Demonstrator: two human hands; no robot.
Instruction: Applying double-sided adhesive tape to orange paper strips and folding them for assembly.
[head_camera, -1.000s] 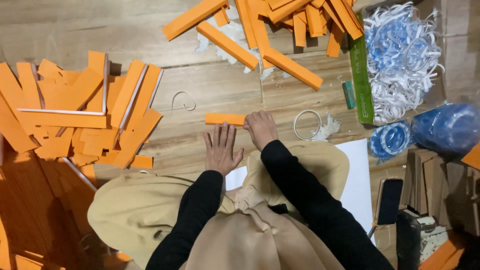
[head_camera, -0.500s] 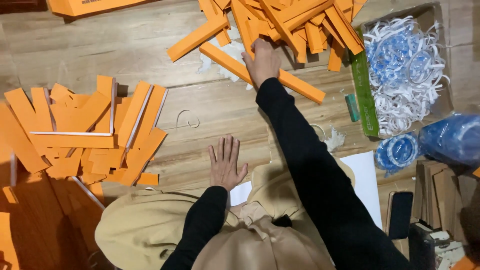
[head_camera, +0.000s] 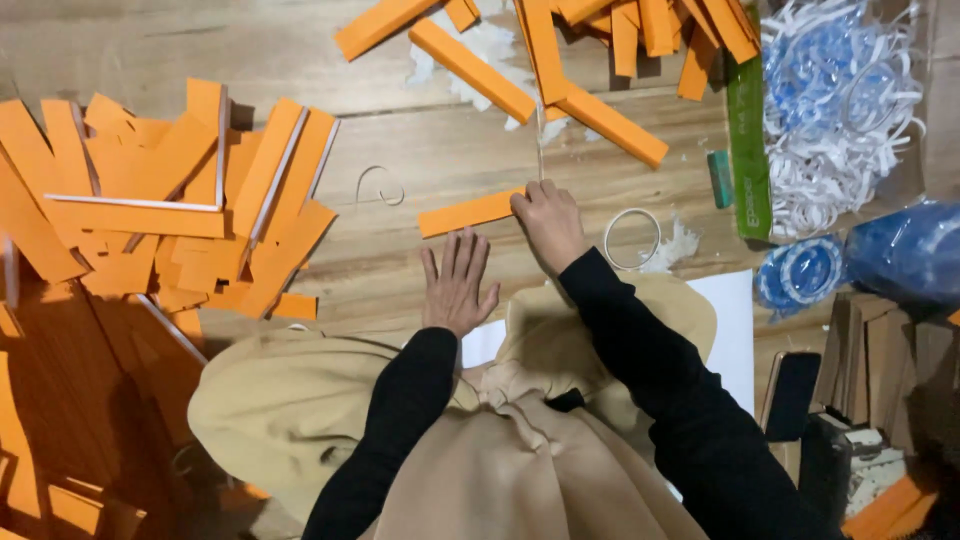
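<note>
Left hand (head_camera: 457, 283) lies flat and open on the wooden floor (head_camera: 420, 150), fingers spread, holding nothing, just below an orange strip (head_camera: 470, 212). Right hand (head_camera: 548, 222) is closed at the strip's right end, touching it, and pinches a thin stick (head_camera: 540, 140) that runs up toward the far orange pile (head_camera: 600, 40). A white ring (head_camera: 632, 238) lies just right of that hand, a wire hook (head_camera: 380, 186) to the strip's left. A second orange pile (head_camera: 170, 200) sits well apart on the left.
</note>
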